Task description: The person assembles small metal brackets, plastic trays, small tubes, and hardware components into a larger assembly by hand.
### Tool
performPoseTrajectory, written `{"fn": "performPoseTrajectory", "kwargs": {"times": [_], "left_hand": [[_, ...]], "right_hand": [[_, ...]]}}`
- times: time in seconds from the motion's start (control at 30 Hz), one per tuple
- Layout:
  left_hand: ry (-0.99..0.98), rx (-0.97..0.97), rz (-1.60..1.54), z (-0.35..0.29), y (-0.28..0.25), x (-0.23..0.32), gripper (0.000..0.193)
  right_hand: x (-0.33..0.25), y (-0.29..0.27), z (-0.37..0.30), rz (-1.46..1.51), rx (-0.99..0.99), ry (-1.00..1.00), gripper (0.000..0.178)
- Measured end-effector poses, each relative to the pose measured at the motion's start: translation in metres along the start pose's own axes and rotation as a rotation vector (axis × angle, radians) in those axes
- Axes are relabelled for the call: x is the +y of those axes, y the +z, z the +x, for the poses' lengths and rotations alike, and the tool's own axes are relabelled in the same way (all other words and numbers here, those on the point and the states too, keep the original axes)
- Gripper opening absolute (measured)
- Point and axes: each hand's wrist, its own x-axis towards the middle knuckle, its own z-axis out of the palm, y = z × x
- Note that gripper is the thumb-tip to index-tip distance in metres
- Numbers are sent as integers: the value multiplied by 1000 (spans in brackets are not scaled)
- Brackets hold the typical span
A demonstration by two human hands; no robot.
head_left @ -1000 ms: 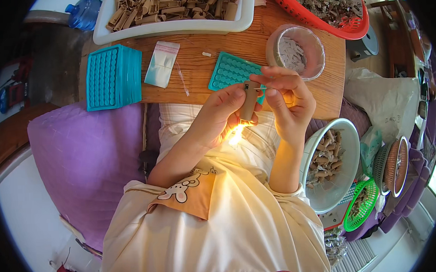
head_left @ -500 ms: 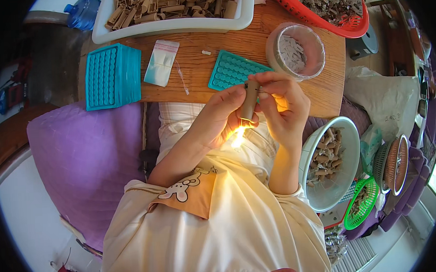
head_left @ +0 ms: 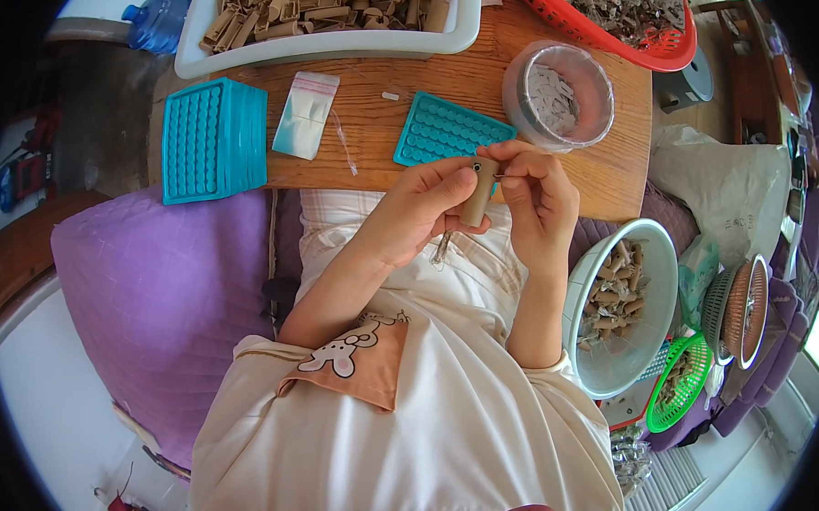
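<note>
My left hand (head_left: 423,205) holds a brown cork-shaped string light (head_left: 477,198) between thumb and fingers, tilted over my lap. Thin wire strands (head_left: 442,249) dangle from its lower end, unlit. A small dark round spot shows near its upper end. My right hand (head_left: 540,190) is beside that upper end, thumb and forefinger pinched on a thin dark piece (head_left: 505,175) at the casing's side; its kind is too small to tell. Just beyond the hands lies a teal tray (head_left: 445,126) with rows of round pockets.
On the wooden table (head_left: 375,83) are a white bin (head_left: 327,49) of brown casings, stacked teal trays (head_left: 213,141), a plastic bag (head_left: 306,114), a tub (head_left: 558,98) of small pale pieces and a red basket (head_left: 679,52). A pale bucket (head_left: 615,365) of brown casings stands at right.
The bright yellow glow at the casing's lower end has gone out. Both hands have stayed in nearly the same place, with the casing shifted slightly right and down.
</note>
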Motion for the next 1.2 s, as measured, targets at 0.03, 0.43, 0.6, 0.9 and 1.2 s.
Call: {"fn": "performPoseTrajectory", "kwargs": {"times": [0.03, 0.43, 0.6, 0.9, 1.2], "left_hand": [[2, 6, 14, 0, 0, 0, 35], [-126, -160, -32, 7, -4, -8, 36], [69, -33, 287, 7, -4, -15, 32], [529, 942, 1766, -12, -105, 43, 45], [227, 1050, 1831, -8, -116, 54, 60]], "right_hand": [[0, 1, 0, 13, 9, 36, 6], [3, -12, -16, 326, -65, 174, 9], [-15, -58, -31, -137, 100, -26, 22], [-88, -169, -112, -1409, 660, 835, 25], [-65, -135, -90, -1052, 507, 566, 23]]}}
